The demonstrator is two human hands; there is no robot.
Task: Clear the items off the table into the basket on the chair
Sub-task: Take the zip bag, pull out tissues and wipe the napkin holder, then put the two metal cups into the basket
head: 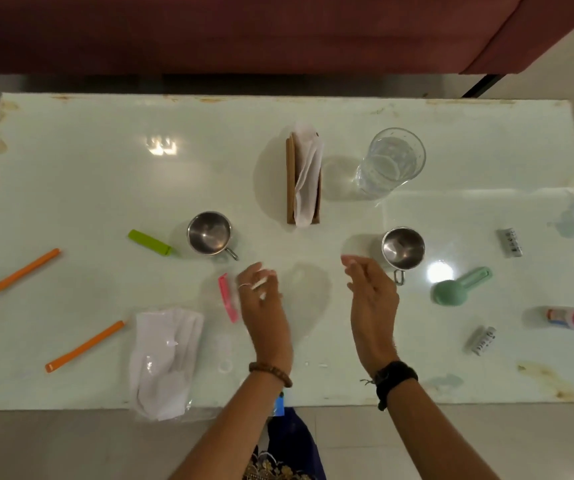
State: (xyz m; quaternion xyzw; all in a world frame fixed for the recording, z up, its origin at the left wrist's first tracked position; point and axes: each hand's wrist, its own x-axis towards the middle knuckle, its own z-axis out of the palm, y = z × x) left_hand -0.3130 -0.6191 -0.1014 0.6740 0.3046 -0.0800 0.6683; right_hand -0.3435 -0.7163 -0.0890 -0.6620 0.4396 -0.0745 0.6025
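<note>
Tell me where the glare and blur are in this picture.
Head view: bright lamp glare on the table beside the right steel cup and another patch at far left; the left hand has motion-blurred fingertips; wide-angle lens bows the table edges; the glass casts soft shadows.

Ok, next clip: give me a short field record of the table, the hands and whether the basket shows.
surface: pale glossy table
left hand: open, above the table beside the pink clip
right hand: open, next to a steel cup
other cup: second steel cup
glass: upright, holds water
napkin holder: mid-table
long clips: two orange, one green
basket: not in view
</note>
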